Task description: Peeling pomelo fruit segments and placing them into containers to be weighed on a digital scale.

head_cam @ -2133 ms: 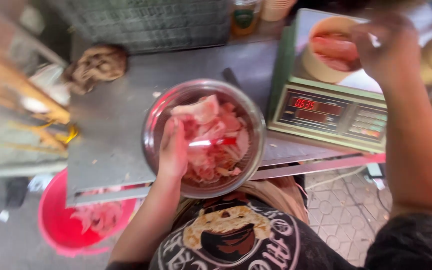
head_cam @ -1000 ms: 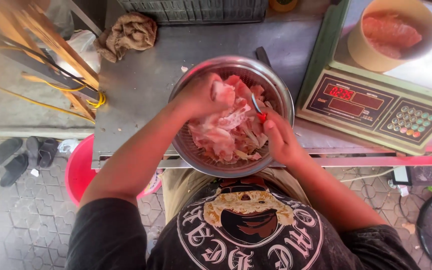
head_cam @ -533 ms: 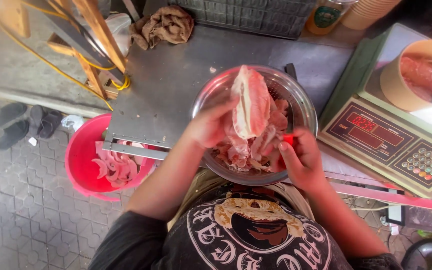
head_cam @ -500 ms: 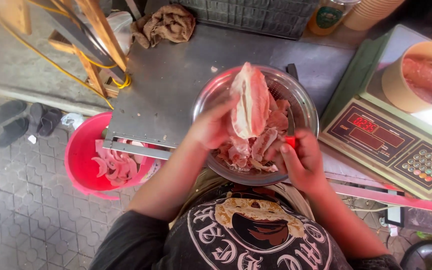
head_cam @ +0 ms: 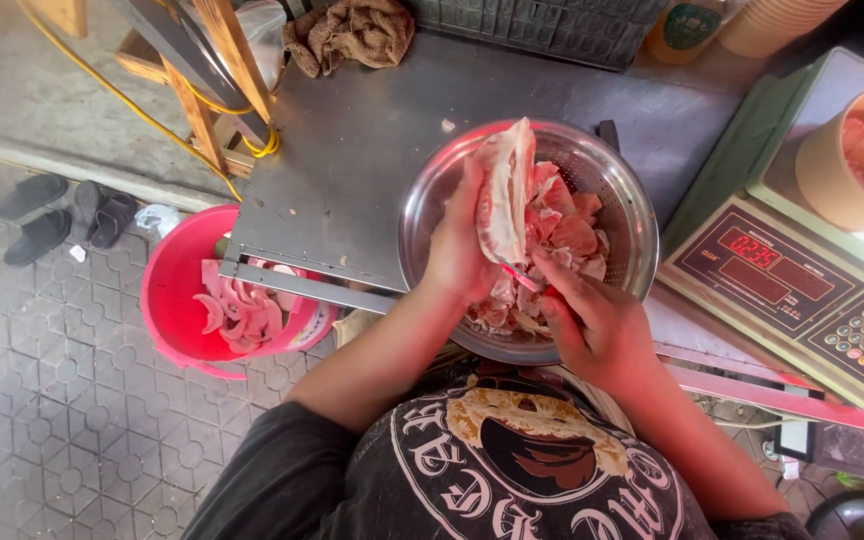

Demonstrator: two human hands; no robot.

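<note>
Head view: a pale pink slab of raw meat (head_cam: 508, 190) is held upright over a steel bowl (head_cam: 620, 200) by the left hand (head_cam: 462, 245), fingers curled and pressed against the slab's left side, thumb hidden behind it. The right hand (head_cam: 592, 320) is set at the slab's lower edge, fingers pinched together around a thin red-handled tool (head_cam: 522, 277) (probably a small knife; the blade cannot be made out). More cut meat is heaped in the bowl below. The step in hand is judged to be trimming or slicing of the lifted slab; the next cut would call for a firm grip on slippery meat and a blade kept clear of the left fingers. The bowl is set at the near edge of a grey metal table (head_cam: 352, 160), scuffed and damp-looking. To the right, a digital scale (head_cam: 802, 300) with a lit red display is noted, bearing a tan tub (head_cam: 822, 165) of meat. A red bucket (head_cam: 177, 290) with scraps stands on the paved floor at left; a brown rag (head_cam: 352, 35) lies at the table's far end, sandals (head_cam: 62, 215) beside a kerb.
</note>
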